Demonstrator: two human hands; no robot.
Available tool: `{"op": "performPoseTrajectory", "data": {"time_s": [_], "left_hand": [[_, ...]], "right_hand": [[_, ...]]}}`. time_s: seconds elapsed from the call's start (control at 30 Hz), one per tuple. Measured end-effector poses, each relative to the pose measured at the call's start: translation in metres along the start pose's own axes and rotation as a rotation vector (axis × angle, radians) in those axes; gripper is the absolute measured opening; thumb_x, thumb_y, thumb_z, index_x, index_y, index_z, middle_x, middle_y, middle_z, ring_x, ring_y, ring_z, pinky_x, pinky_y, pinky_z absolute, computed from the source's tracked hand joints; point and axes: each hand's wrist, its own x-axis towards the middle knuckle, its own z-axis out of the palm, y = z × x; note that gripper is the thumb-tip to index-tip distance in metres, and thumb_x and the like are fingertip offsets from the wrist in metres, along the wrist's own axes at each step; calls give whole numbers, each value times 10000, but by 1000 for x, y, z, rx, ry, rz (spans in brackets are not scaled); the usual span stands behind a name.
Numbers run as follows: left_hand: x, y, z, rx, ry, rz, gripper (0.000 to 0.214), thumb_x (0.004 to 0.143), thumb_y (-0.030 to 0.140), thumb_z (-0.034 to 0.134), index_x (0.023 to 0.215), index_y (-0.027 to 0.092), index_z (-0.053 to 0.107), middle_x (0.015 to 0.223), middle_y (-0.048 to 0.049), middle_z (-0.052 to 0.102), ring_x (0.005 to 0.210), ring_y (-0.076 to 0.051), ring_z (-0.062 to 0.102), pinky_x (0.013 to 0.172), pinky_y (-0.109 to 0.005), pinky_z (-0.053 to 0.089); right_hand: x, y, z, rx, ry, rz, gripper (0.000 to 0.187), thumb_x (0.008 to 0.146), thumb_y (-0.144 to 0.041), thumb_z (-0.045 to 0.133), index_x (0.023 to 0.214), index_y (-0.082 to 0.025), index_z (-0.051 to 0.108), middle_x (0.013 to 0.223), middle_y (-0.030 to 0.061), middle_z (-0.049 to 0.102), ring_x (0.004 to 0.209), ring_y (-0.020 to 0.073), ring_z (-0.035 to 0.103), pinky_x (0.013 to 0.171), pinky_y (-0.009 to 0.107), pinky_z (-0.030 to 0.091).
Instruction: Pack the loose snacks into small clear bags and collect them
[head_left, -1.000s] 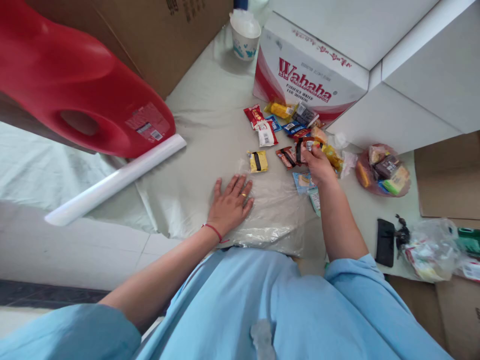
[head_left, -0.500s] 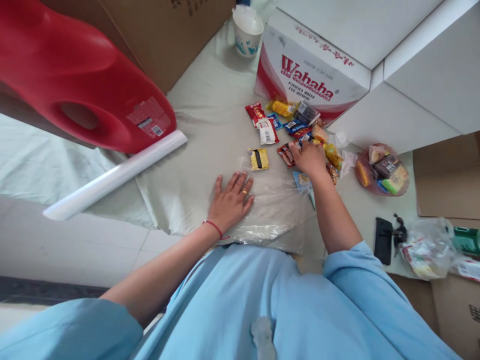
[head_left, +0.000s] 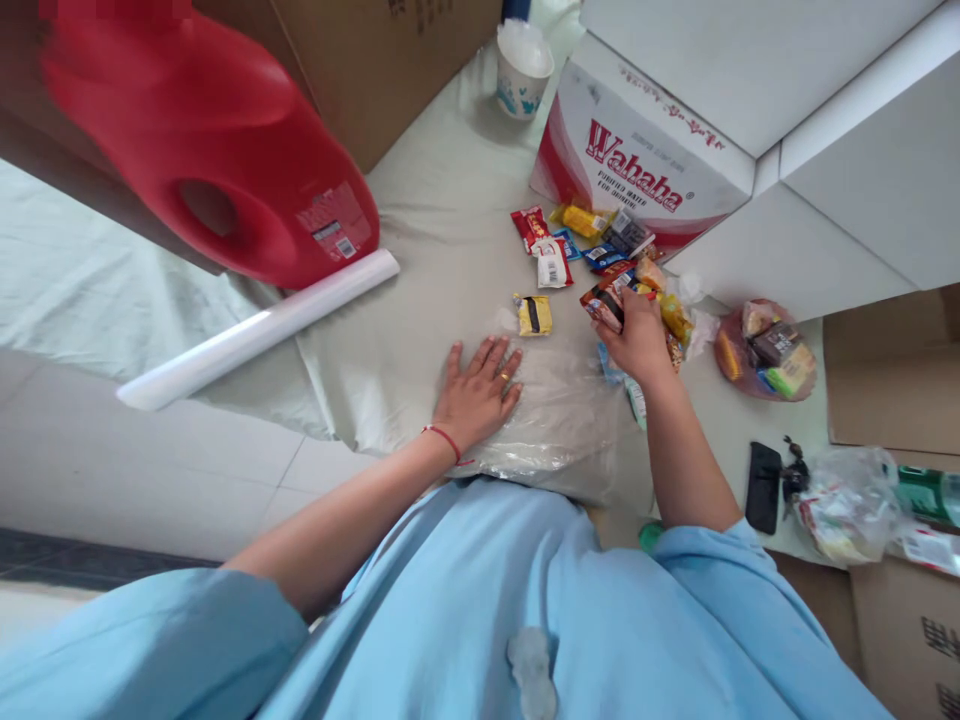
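My left hand (head_left: 480, 393) lies flat with fingers spread on a clear plastic bag (head_left: 559, 430) on the cloth-covered table. Over at the snack pile, my right hand (head_left: 637, 340) is closed on a dark red snack packet (head_left: 606, 302). Just ahead of my left fingers sits a small yellow packet (head_left: 534, 315) with a dark band. Farther back are a red packet (head_left: 529, 228), a white and red packet (head_left: 553, 262) and a yellow packet (head_left: 582, 221). A light blue packet (head_left: 609, 365) is partly hidden under my right hand.
Left stand a big red jug (head_left: 285, 170) and a white plastic roll (head_left: 262, 328). A Wahaba-type water carton (head_left: 637, 165) and a paper cup (head_left: 523, 85) are behind. On the right are a bowl of snacks (head_left: 729, 365), a black phone (head_left: 763, 487) and a plastic bag (head_left: 851, 510).
My right hand has gripped the dark red packet and tilted it up from the pile. My left hand stays flat on the bag. The whole view has shifted slightly.
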Motion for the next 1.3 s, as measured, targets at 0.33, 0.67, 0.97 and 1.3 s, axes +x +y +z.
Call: {"op": "performPoseTrajectory", "data": {"time_s": [0.33, 0.67, 0.97, 1.3], "left_hand": [[0, -2, 3, 8, 9, 35, 644, 1125, 469, 289, 1694, 195, 412, 1794, -151, 317, 1691, -324, 269, 1343, -736, 8], [1, 0, 1, 0, -16, -7, 712, 1115, 474, 260, 1735, 127, 290, 1803, -174, 284, 1692, -327, 261, 1357, -696, -5], [0, 2, -1, 8, 14, -15, 683, 1114, 444, 244, 1707, 129, 368, 1788, -163, 323, 1676, -325, 304, 1357, -698, 51], [0, 1, -2, 24, 5, -9, 679, 1105, 414, 275, 1710, 117, 354, 1792, -160, 314, 1682, -320, 289, 1357, -702, 63]], "right_hand": [[-153, -24, 42, 132, -174, -161, 570, 970, -254, 601, 1530, -172, 533, 1334, 192, 657, 1211, 372, 547, 1072, 548, 510], [-210, 26, 18, 113, 61, 27, 665, 1018, -416, 572, 1632, -206, 425, 1345, 205, 650, 1202, 397, 574, 1064, 578, 482], [-120, -50, 19, 105, -217, -343, 598, 993, -256, 610, 1579, -170, 523, 1456, 185, 631, 1298, 382, 526, 1130, 533, 450], [-114, -60, 35, 64, -240, -371, 786, 913, -363, 804, 1616, -200, 495, 1574, 185, 567, 1478, 400, 437, 1244, 594, 358]]}}
